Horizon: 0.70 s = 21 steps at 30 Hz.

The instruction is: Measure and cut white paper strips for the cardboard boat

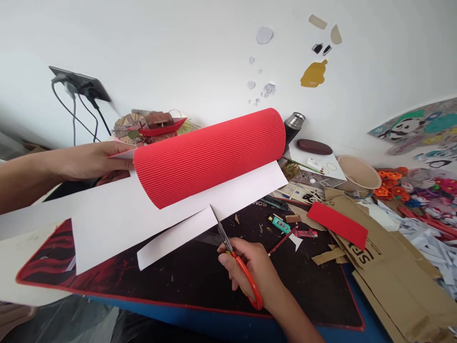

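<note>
My left hand [94, 159] pinches the left edge of a big sheet of red corrugated paper [210, 155], which curls over so its white back [117, 221] faces up above the desk. My right hand [255, 269] is closed on red-handled scissors [235, 259]. Their blades point up and left into the white underside, at the end of a cut. A narrow white strip [174, 238] hangs partly free below the cut line.
A dark mat with a red edge [200, 281] covers the desk. To the right lie a small red paper piece [337, 224], brown cardboard [385, 267], a paper cup [359, 174], a flask [293, 126] and craft scraps. A wall socket with cables [76, 85] sits at the left.
</note>
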Available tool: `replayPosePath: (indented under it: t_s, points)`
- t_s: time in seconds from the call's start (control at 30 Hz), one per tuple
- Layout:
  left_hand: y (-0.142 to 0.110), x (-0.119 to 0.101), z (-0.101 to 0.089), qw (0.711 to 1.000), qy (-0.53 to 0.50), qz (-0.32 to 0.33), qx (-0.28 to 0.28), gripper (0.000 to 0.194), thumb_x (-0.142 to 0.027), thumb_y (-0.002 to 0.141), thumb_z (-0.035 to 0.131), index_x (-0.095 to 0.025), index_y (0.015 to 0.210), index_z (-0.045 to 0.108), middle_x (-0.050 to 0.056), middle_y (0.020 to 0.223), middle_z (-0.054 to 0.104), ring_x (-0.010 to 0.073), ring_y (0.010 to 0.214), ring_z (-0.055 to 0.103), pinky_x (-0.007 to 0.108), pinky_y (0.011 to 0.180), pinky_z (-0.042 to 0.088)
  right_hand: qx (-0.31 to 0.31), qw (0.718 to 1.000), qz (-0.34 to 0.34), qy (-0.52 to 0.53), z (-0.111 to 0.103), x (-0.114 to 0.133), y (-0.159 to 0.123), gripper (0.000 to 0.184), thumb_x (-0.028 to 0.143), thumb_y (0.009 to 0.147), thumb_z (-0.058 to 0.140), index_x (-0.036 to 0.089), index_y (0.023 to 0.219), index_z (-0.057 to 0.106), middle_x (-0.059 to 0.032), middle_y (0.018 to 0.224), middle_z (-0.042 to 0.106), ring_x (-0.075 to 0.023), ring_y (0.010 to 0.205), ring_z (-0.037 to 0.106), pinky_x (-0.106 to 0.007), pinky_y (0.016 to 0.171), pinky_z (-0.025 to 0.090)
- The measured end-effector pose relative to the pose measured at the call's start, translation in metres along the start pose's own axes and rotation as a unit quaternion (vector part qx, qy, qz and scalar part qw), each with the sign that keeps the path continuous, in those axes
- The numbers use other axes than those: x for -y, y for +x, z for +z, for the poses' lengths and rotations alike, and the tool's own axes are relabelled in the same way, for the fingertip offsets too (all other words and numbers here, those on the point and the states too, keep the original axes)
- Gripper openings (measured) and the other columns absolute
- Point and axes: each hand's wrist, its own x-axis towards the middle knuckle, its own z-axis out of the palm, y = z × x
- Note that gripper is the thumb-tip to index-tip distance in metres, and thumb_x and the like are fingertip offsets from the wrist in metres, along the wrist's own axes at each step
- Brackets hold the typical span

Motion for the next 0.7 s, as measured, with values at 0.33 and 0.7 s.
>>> replayPosePath:
  t_s: [0.33, 0.7]
  points:
    - [0.006, 0.008, -0.025, 0.975, 0.152, 0.085, 0.141, 0.038, -0.046, 0.090, 0.069, -0.022, 0.063, 0.059, -0.001, 0.055, 0.055, 0.0085, 0.042, 0.047, 0.017, 0.034, 0.038, 0.009, 0.999, -0.033, -0.006, 0.000, 0.009, 0.006, 0.039, 0.053, 0.097, 0.074, 0.016, 0.108, 0.078, -0.0007, 0.065, 0.071, -0.0178, 0.058, 0.073, -0.023, 0.058, 0.057]
    - [-0.005, 0.003, -0.019, 0.998, 0.020, -0.045, 0.042, 0.014, -0.022, 0.088, 0.076, -0.017, 0.077, 0.069, -0.006, 0.051, 0.049, 0.0095, 0.035, 0.046, 0.017, 0.029, 0.033, 0.046, 0.998, 0.017, 0.047, -0.006, 0.014, 0.000, 0.049, 0.049, 0.084, 0.092, 0.020, 0.120, 0.079, -0.0047, 0.083, 0.083, -0.0225, 0.073, 0.077, -0.032, 0.072, 0.061]
